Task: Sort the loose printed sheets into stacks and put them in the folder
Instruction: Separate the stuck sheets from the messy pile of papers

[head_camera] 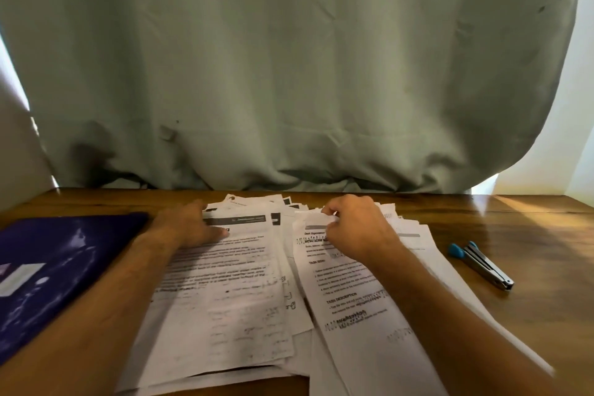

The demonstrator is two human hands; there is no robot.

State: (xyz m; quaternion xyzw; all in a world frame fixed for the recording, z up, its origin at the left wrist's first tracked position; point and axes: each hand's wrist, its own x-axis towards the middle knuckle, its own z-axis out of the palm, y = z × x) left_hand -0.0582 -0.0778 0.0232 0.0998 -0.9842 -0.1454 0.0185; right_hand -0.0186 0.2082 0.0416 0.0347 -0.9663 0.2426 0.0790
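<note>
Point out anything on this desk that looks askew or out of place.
The printed sheets lie fanned in overlapping, skewed layers, edges misaligned, under the left hand and right hand. A staple remover lies slanted on the table. Nothing looks spilled or torn.

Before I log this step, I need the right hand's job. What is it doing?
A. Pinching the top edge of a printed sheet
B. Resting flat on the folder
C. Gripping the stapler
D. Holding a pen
A: the right hand has its fingers curled, pinching the top edge of a printed sheet; the stapler lies untouched to its right.
</note>
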